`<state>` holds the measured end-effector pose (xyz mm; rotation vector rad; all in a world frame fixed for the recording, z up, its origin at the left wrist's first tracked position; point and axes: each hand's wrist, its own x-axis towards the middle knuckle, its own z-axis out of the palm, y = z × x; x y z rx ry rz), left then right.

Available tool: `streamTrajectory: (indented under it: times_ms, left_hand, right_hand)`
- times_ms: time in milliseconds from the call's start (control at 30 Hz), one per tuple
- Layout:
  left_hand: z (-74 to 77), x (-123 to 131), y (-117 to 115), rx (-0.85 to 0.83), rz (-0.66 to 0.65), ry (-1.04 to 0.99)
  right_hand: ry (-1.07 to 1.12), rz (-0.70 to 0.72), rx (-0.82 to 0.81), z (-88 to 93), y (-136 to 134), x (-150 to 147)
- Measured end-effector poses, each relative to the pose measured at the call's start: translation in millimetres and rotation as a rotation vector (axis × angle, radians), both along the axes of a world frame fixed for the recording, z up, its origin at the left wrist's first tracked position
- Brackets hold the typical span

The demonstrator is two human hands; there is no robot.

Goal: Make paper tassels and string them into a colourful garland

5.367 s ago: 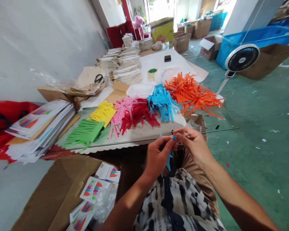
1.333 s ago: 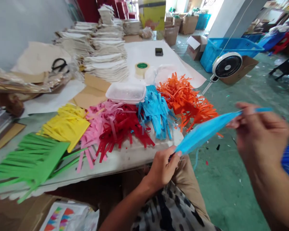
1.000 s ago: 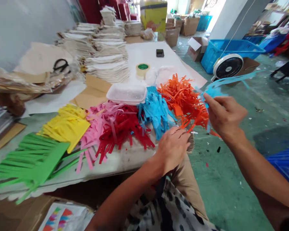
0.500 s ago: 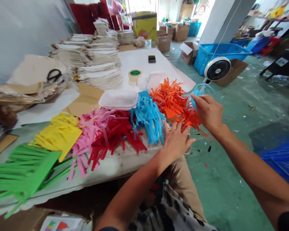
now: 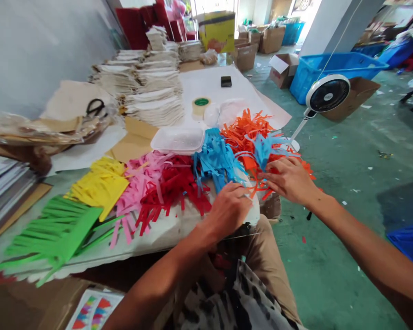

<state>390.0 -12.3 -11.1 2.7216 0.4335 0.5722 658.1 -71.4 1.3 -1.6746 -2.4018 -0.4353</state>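
Fringed paper pieces lie along the table's near edge: green (image 5: 70, 231), yellow (image 5: 98, 185), pink (image 5: 141, 183), dark red (image 5: 177, 188), blue (image 5: 215, 153) and orange (image 5: 242, 128). My left hand (image 5: 230, 206) is at the table edge below the blue fringe, its fingers curled; whether they grip a strand cannot be made out. Over the orange pile my right hand (image 5: 289, 178) has its fingers together at the lower end of a small light-blue fringed piece (image 5: 264, 149). That piece points upward and spreads at its top.
A clear plastic tray (image 5: 178, 140), tape roll (image 5: 201, 107) and phone (image 5: 226, 81) lie on the table. Scissors (image 5: 95, 107) and stacked cloth bundles (image 5: 154, 103) are at the left. A white fan (image 5: 329, 93) stands beyond my right hand.
My right hand has come down and left with the light-blue piece, from beside the fan to over the orange pile. My left hand has moved left and its spread fingers have curled.
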Motion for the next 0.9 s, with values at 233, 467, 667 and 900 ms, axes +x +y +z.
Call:
streamTrajectory:
  times_ms: [233, 467, 667, 900]
  left_hand:
    - [15.6, -51.8, 68.4, 0.102, 0.12, -0.049]
    - [7.2, -64.6, 83.4, 0.232, 0.051, 0.113]
    - [16.4, -83.1, 93.4, 0.256, 0.188, 0.101]
    - [18.5, -80.5, 100.2, 0.207, 0.264, 0.027]
  right_hand:
    - [0.178, -0.005, -0.176, 35.1, -15.0, -45.5]
    - [0.854, 0.343, -0.155, 86.3, -47.8, -129.0]
    - [0.655, 0.114, -0.047, 51.5, 15.2, -133.9]
    - [0.332, -0.079, 0.048, 1.3, 69.5, -124.9]
